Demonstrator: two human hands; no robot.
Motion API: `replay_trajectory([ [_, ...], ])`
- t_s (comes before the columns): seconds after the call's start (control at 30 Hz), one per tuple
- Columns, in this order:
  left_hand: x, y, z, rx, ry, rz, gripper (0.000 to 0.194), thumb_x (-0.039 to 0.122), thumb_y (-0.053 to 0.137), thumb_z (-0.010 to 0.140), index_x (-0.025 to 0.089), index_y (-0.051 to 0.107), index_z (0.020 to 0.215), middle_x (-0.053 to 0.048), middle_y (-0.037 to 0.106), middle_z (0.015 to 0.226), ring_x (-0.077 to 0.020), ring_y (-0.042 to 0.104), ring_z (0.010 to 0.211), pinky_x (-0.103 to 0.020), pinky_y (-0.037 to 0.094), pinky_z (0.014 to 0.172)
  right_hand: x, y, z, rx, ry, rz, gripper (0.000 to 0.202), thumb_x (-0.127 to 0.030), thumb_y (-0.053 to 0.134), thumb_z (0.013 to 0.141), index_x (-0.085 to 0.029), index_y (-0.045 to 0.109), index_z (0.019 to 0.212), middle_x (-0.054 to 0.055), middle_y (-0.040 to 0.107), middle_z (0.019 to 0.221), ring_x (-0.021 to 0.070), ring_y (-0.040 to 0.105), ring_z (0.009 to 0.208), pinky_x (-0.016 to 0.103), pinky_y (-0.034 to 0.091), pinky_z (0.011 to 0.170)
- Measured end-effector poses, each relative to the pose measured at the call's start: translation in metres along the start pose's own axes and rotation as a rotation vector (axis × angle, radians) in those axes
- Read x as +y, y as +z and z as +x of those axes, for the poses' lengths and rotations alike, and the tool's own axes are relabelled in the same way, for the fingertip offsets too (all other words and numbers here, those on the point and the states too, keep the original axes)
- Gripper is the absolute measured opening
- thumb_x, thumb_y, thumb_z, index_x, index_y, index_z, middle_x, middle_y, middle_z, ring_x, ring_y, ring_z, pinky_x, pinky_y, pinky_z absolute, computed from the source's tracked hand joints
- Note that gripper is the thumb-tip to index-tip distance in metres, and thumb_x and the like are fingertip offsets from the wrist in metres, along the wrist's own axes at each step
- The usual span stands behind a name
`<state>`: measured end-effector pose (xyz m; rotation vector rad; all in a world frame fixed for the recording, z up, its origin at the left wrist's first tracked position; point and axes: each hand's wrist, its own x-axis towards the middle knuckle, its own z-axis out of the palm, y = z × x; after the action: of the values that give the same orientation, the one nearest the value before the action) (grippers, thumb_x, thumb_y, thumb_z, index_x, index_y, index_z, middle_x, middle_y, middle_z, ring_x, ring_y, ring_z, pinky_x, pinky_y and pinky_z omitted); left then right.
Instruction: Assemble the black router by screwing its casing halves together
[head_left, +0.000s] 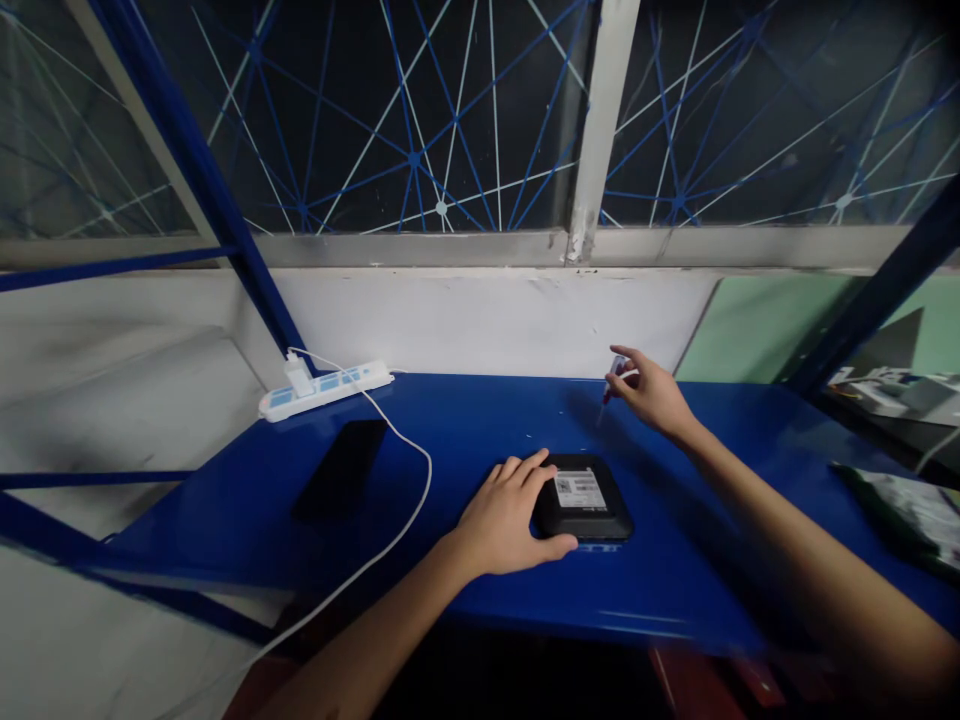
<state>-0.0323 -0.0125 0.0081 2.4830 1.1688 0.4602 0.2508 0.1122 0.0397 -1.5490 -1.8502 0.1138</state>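
A flat black device (579, 524) with rounded corners lies on the blue tabletop, its white printed label (581, 490) facing up. My left hand (506, 515) grips its left side, the fingers near the far edge and the thumb along the near edge. Raised above the table, beyond the device and to its right, my right hand (646, 388) pinches a small screwdriver (610, 383). The screwdriver has a partly clear, partly red handle, and its thin shaft points down, apart from the device.
On the blue table (480, 590), a white power strip (330, 388) holds a plugged-in charger (298, 374). Its white cable (429, 470) runs toward me past a dark phone-like slab (341, 468). A dark green and white packet (911, 510) lies at right. Blue frame posts (262, 290) flank the table.
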Motion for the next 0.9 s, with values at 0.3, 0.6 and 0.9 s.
replay_trajectory([
  [0.3, -0.002, 0.001, -0.001, 0.026, 0.017, -0.008, 0.083, 0.071, 0.068, 0.078, 0.026, 0.045, 0.144, -0.009, 0.033, 0.162, -0.039, 0.039, 0.139, -0.059, 0.033, 0.114, -0.032, 0.038, -0.024, 0.3, -0.035, 0.241, 0.051, -0.053, 0.058, 0.091, -0.016, 0.057, 0.125, 0.015, 0.072, 0.105, 0.0271, 0.075, 0.081, 0.04, 0.058, 0.077],
  [0.6, -0.003, 0.002, 0.0, 0.036, 0.02, -0.016, 0.084, 0.071, 0.069, 0.077, 0.024, 0.047, 0.142, -0.009, 0.034, 0.161, -0.0389, 0.04, 0.138, -0.057, 0.033, 0.114, -0.027, 0.045, -0.026, 0.296, -0.031, 0.229, 0.044, -0.041, 0.059, 0.09, -0.015, 0.058, 0.125, 0.016, 0.07, 0.113, 0.0253, 0.076, 0.083, 0.039, 0.057, 0.08],
  [0.9, -0.003, 0.0, 0.001, 0.02, 0.018, -0.031, 0.083, 0.072, 0.066, 0.079, 0.025, 0.046, 0.143, -0.009, 0.034, 0.161, -0.0399, 0.039, 0.138, -0.061, 0.033, 0.113, -0.023, 0.024, -0.039, 0.367, 0.06, 0.481, 0.052, -0.044, 0.061, 0.09, -0.021, 0.053, 0.135, 0.007, 0.068, 0.094, 0.0237, 0.073, 0.077, 0.044, 0.06, 0.079],
])
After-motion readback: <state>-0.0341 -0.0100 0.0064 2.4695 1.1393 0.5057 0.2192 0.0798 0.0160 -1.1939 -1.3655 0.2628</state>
